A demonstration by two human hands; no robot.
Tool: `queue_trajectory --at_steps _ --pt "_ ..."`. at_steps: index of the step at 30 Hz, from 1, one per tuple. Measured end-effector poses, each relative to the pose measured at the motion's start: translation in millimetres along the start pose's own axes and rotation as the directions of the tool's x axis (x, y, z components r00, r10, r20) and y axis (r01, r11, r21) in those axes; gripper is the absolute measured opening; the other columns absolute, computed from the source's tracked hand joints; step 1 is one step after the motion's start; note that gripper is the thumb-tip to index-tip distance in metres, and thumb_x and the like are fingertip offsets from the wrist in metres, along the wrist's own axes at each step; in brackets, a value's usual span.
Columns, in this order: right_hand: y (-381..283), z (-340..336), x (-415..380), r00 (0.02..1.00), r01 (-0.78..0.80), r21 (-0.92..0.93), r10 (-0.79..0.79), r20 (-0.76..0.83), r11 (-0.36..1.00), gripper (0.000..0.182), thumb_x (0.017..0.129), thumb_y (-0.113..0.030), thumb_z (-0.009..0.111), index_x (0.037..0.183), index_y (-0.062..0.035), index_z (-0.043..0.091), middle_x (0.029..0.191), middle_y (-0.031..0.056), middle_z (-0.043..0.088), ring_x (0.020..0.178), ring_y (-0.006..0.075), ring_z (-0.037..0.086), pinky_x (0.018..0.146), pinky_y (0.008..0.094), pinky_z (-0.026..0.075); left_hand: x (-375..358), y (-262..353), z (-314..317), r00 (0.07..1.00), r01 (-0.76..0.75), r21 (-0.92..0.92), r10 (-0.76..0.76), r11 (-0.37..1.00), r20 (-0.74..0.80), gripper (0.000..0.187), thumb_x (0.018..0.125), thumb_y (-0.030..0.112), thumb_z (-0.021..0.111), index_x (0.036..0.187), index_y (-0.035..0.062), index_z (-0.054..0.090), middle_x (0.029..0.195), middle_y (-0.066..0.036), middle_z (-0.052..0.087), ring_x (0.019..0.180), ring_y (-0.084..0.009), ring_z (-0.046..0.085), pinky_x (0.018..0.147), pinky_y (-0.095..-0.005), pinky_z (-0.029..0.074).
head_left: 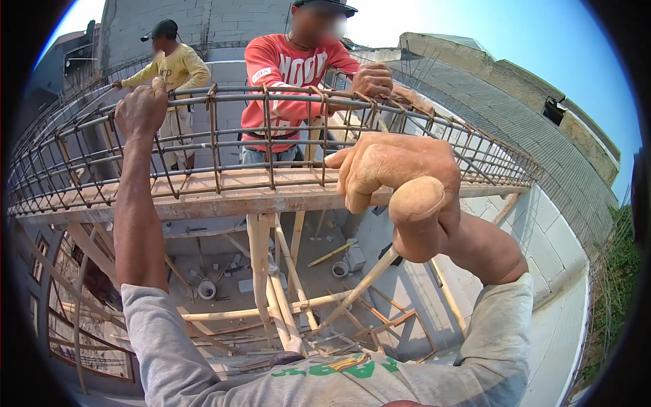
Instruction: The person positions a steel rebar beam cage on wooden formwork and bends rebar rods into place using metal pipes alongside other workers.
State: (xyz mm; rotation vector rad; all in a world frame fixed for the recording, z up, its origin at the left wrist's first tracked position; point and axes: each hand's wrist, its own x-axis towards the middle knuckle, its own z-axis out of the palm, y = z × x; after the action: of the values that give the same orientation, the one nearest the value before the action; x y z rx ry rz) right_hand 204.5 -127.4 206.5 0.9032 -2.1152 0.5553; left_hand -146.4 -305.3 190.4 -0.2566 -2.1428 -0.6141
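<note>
A long cage of steel rebar (271, 129) with square stirrups runs across the view above a wooden formwork beam (237, 202). My left hand (142, 108) is closed round the cage's top bar at the left. My right hand (403, 180) is raised in front of the cage, close to the camera, its fingers curled and the thumb toward me; whether anything is in it cannot be made out. Beyond the cage, a co-worker in a red shirt (302, 81) has both hands at the top bars.
Another co-worker in a yellow shirt (180, 68) stands back left. Wooden props (260, 271) rise beneath the beam from a floor far below, with buckets (207, 289) on it. A block wall (553, 271) stands at right, near a corrugated roof (495, 115).
</note>
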Motion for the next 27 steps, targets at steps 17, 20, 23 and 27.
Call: queue_trajectory --at_steps 17,20,23,27 --pt "81 115 80 0.999 -0.032 -0.626 0.005 -0.045 0.779 0.097 0.088 -0.076 0.024 0.120 0.0106 0.053 0.115 0.0340 0.054 0.117 0.0486 0.050 0.098 0.0591 0.040 1 -1 2 0.997 0.040 -0.030 -0.038 0.999 0.068 0.061 0.097 0.049 0.030 0.099 0.0046 0.072 0.102 -0.022 0.069 0.100 -0.0400 0.064 0.092 -0.0488 0.045" --pt "103 136 91 0.984 -0.165 -0.657 0.169 -0.058 0.735 0.103 0.087 -0.077 0.017 0.133 0.0103 0.045 0.132 0.0363 0.045 0.135 0.0529 0.030 0.108 0.0658 0.025 8 -8 7 0.990 0.047 -0.014 -0.045 0.999 0.132 0.062 0.097 0.050 0.029 0.099 0.0056 0.072 0.102 -0.018 0.070 0.099 -0.0366 0.065 0.089 -0.0475 0.048" --pt "138 160 100 0.978 -0.204 -0.731 0.096 -0.187 0.651 0.100 0.088 -0.076 0.017 0.133 0.0084 0.045 0.132 0.0334 0.046 0.135 0.0526 0.030 0.108 0.0658 0.023 5 -19 6 0.988 -0.093 -0.062 0.100 0.994 0.114 0.062 0.097 0.052 0.029 0.101 0.0068 0.072 0.102 -0.017 0.070 0.099 -0.0360 0.066 0.087 -0.0480 0.049" --pt "189 177 130 0.931 -0.364 -0.767 0.177 -0.320 0.529 0.090 0.092 -0.071 0.022 0.132 0.0057 0.048 0.128 0.0288 0.053 0.132 0.0505 0.036 0.107 0.0647 0.027 11 -21 9 0.986 -0.020 -0.046 0.027 0.999 0.162 0.063 0.096 0.056 0.028 0.105 0.0097 0.069 0.109 -0.018 0.067 0.108 -0.0378 0.060 0.091 -0.0470 0.043"
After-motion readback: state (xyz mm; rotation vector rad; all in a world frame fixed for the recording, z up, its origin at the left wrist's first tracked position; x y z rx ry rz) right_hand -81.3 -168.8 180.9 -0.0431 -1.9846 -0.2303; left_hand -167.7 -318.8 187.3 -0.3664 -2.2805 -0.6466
